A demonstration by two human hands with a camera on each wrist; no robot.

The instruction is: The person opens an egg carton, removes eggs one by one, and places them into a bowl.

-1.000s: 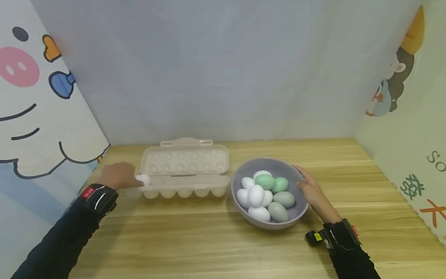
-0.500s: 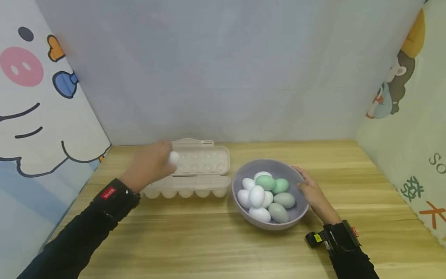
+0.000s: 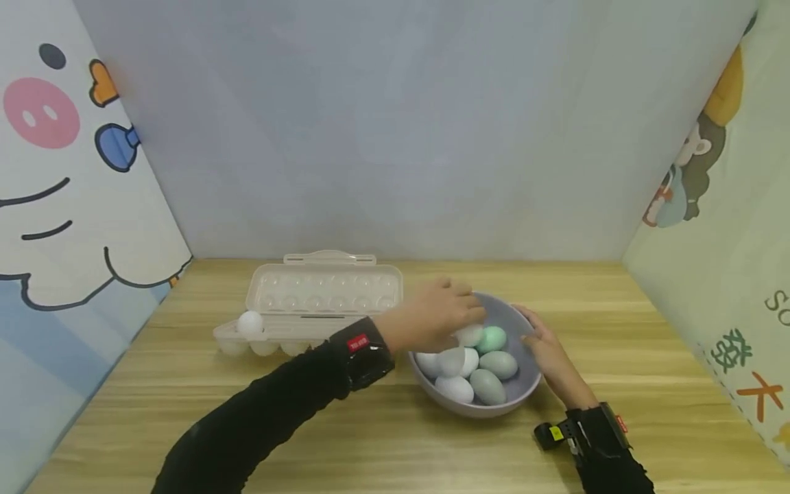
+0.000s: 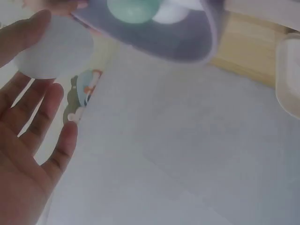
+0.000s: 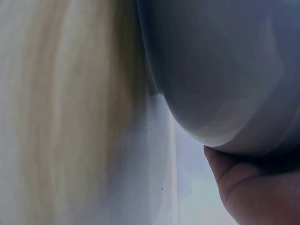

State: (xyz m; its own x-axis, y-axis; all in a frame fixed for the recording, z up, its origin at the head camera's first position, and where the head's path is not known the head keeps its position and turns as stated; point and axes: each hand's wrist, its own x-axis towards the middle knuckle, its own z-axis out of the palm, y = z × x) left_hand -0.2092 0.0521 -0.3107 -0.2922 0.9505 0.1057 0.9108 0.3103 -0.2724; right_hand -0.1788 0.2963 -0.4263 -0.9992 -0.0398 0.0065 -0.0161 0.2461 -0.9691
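My left hand [image 3: 435, 315] is over the grey-purple bowl [image 3: 475, 410], holding a white egg [image 4: 56, 47] between thumb and fingertips. In the head view this egg is blurred, low among the eggs and partly under the fingers. The bowl carries several white eggs, a green egg [image 3: 492, 339] and grey-green eggs [image 3: 498, 365]. At its right side my right hand [image 3: 549, 353] grips the rim, thumb over the edge. On the left lies the clear plastic egg carton [image 3: 326, 288], lid tipped back, with one white egg [image 3: 249, 322] in its front part.
The wooden table [image 3: 345, 439] runs back to a plain grey-white backdrop [image 3: 395, 137]. Printed cartoon panels stand at both sides. My left forearm crosses the table before the carton and overlaps its right part in the head view.
My left hand has travelled from the carton's left end rightward to the bowl, carrying a white egg. One white egg now shows in the carton. The right hand keeps its grip on the bowl.
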